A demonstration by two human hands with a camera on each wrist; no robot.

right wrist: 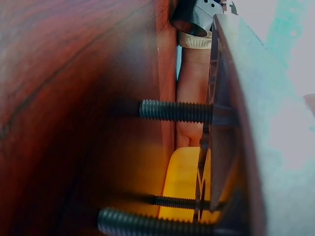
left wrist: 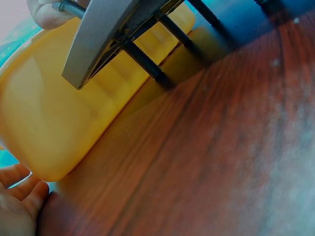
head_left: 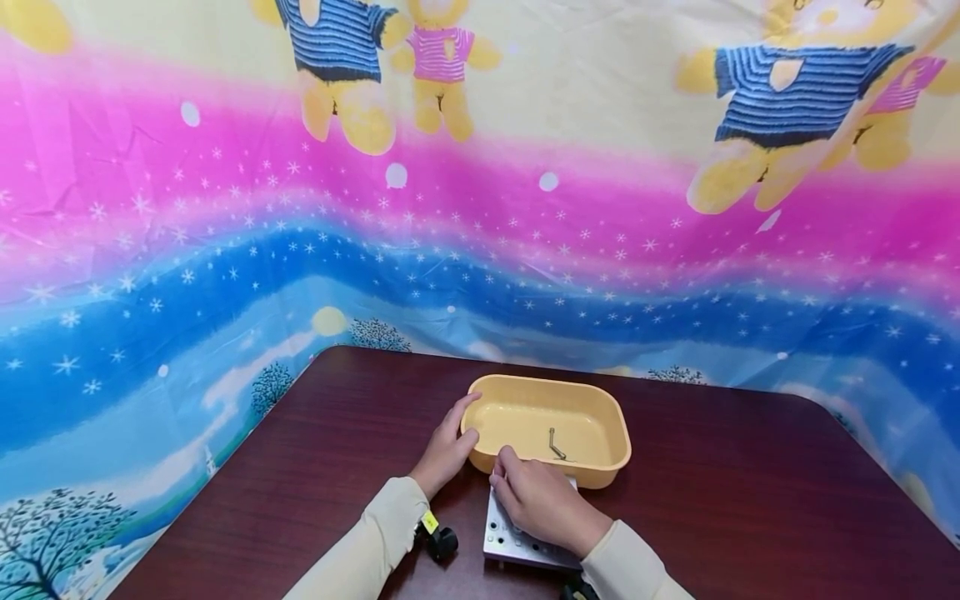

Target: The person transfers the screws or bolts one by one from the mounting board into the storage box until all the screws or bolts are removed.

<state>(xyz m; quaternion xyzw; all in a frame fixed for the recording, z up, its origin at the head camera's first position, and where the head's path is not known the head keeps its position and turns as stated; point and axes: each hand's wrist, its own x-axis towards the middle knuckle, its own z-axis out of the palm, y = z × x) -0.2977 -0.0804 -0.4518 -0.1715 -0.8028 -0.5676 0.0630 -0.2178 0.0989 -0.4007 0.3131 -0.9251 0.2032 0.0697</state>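
My left hand [head_left: 447, 450] holds the left end of a yellow plastic basin [head_left: 617, 421], with thumb and forefinger at its rim. Just in front of the basin is a silver metal plate [head_left: 501, 540] with round holes, and my right hand [head_left: 547, 504] is over it. In the left wrist view, the right fingertips [left wrist: 47, 14] pinch a threaded bolt [left wrist: 73, 8] at the plate's top side. Several dark threaded bolts [right wrist: 174, 111] stick out of the plate's underside towards the table. Thin metal pieces [head_left: 553, 444] lie in the basin; their exact kind is unclear.
Everything stands on a dark red-brown wooden table [head_left: 360, 417]. A printed cloth [head_left: 480, 225] with bears and snowflakes hangs behind it and along its sides. A black wrist camera [head_left: 442, 543] sits below the left sleeve.
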